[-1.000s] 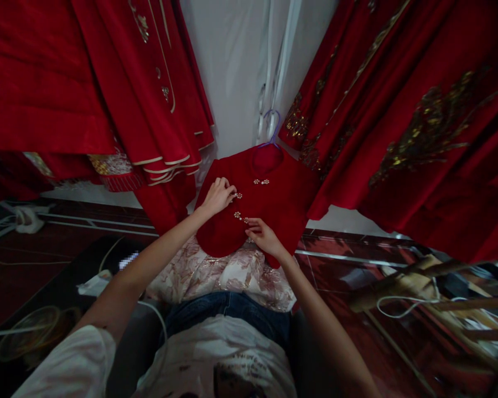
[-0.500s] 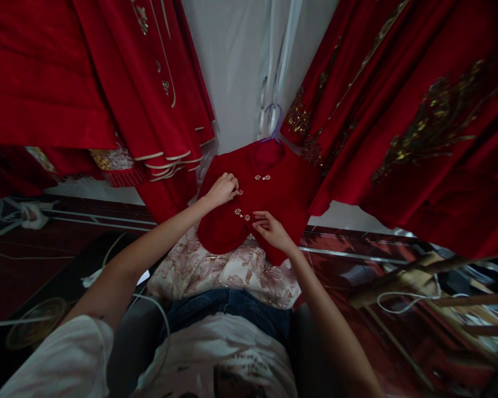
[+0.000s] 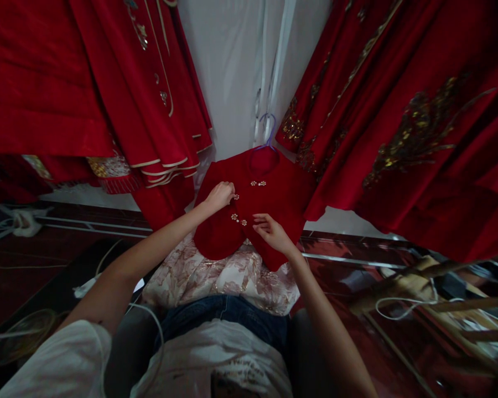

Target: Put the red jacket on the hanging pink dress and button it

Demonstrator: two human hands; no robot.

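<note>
A red jacket on a purple hanger lies in front of me, its lower part over patterned pale pink fabric on my lap. Closed fingers of my left hand grip the jacket's left front beside a small flower-shaped clasp. My right hand rests over the other front, fingers apart and holding nothing that I can see. Between the hands, a lower jewelled clasp spans the opening. Near the collar sits an upper clasp.
Red garments with pale trim hang at left, and red gold-embroidered ones at right. A dark surface with a clear round container is low on the left. A wooden frame with a white cable stands at lower right.
My view has shifted a little, so the jacket and hanging garments appear slightly lower and further left. Both hands keep nearly the same places on the jacket.
</note>
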